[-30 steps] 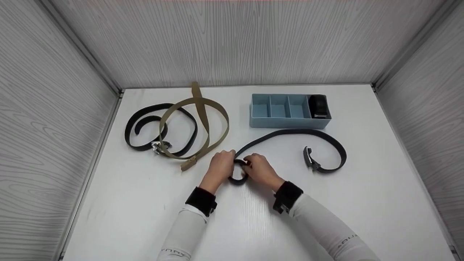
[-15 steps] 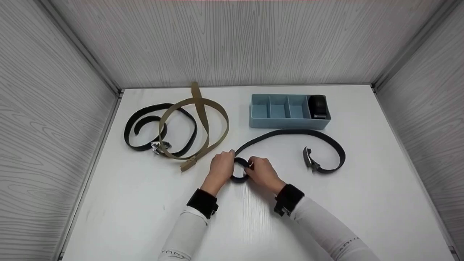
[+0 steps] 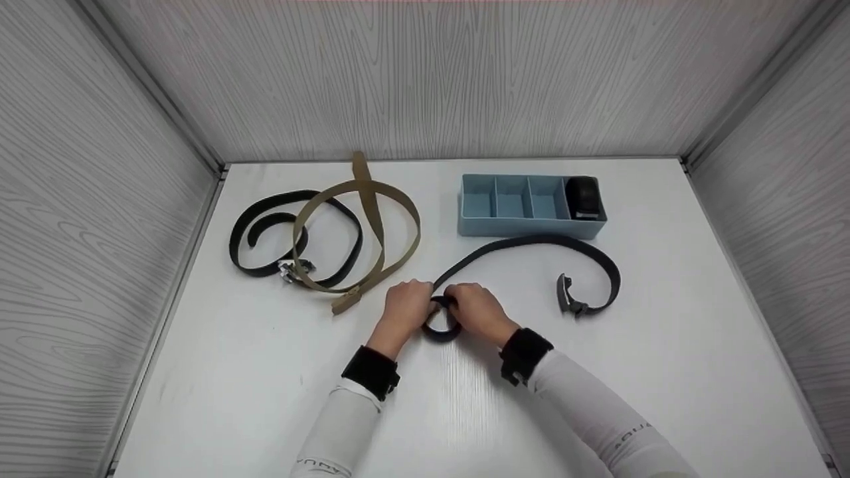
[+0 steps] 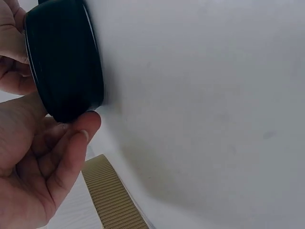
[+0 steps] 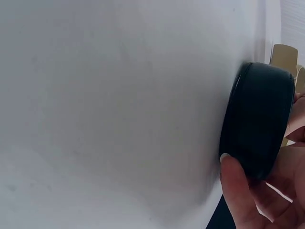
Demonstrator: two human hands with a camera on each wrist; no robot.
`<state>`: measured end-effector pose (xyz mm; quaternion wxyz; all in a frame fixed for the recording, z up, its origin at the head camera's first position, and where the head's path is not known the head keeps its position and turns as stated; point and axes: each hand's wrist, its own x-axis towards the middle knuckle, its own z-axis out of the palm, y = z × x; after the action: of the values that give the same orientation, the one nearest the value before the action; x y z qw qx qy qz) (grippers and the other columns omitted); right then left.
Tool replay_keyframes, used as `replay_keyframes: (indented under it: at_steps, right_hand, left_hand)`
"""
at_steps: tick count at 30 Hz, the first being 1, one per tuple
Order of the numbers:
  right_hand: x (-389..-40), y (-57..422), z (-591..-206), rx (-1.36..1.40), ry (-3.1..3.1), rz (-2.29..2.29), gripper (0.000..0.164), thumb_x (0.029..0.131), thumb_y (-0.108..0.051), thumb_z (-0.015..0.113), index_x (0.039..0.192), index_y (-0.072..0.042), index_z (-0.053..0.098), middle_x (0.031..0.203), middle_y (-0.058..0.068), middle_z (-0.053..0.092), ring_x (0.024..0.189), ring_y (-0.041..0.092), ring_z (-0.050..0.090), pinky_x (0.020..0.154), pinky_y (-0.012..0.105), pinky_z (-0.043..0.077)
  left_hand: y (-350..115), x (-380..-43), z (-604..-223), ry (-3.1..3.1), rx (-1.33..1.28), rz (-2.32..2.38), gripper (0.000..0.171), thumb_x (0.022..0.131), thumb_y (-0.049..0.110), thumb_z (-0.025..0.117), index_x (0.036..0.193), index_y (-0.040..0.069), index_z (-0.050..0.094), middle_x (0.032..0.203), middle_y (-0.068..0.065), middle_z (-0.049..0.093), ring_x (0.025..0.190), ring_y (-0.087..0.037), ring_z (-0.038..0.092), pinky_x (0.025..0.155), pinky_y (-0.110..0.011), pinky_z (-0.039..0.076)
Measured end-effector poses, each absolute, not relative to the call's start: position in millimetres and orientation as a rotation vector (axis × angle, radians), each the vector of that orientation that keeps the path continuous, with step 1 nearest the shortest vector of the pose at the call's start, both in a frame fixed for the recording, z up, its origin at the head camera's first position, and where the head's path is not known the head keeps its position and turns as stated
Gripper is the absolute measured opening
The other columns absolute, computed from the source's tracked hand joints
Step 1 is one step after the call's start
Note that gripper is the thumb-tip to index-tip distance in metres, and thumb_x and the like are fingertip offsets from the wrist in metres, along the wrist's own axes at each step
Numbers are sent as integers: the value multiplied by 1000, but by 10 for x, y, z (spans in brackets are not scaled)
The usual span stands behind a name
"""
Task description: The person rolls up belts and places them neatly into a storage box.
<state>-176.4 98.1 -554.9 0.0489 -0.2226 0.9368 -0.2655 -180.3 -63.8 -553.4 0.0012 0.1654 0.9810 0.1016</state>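
Observation:
A black belt stands on its edge on the white table, one end wound into a small coil. Its other end curves round to a metal buckle on the right. My left hand pinches the coil's left side between thumb and fingers. On the opposite side, my right hand grips the coil, with a fingertip along its lower edge in the right wrist view. The coil's far part is partly hidden behind both hands in the head view.
At the left, a tan webbing belt overlaps another black belt with a silver buckle. Behind the held belt stands a blue divided box, a rolled black belt in its right compartment. Grey panels wall the table.
The belt's buckled curve on the right has drawn in to the left. My right hand has shifted its hold to the coil's far right side. The other belts and the box stay put.

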Motion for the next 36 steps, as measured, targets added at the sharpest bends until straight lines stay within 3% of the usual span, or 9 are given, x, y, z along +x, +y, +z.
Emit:
replay_keyframes:
  at_steps: [7,13,20,27,31,36]
  right_hand:
    - [-1742,1041,-5508,-553,2806,-918,3,90,-7,67,91,-4,69,80,2,63,72,15,58,67,33,48]
    - [-1664,1036,-5429,-346,2807,-795,13,89,-13,67,79,-5,66,67,2,61,59,17,55,57,34,46]
    - [-1677,979,-5444,-533,2896,-680,19,85,-1,64,67,-6,62,66,8,63,60,21,59,55,38,49]
    - [-1745,1069,-5519,-772,2903,-696,12,91,-1,62,81,-5,69,72,5,61,68,23,62,62,40,50]
    - [-1747,1145,-5507,-623,2820,-826,10,93,-10,65,84,-7,69,69,-1,57,65,16,54,62,35,46]
    - [-1684,1199,-5428,-359,2784,-788,22,92,-20,67,74,-8,64,57,-2,54,54,15,51,55,32,43]
  left_hand:
    - [-630,-1776,-5555,3152,511,285,18,84,20,74,71,8,69,70,-11,68,64,-32,66,53,-44,50]
    - [-594,-1758,-5521,3155,376,285,13,84,16,71,74,8,71,73,-11,69,67,-32,67,55,-44,51]
    - [-533,-1767,-5456,3078,391,309,6,81,7,70,75,4,69,76,-14,68,70,-33,67,58,-44,53]
    - [-491,-1779,-5471,3039,394,315,13,86,14,69,76,6,69,78,-14,70,71,-33,68,59,-45,53]
    - [-466,-1763,-5478,3030,352,353,10,86,10,66,79,5,70,80,-15,69,72,-33,68,59,-45,53]
    - [-434,-1747,-5511,3077,311,400,9,86,7,65,80,3,71,80,-16,69,71,-34,68,59,-45,53]
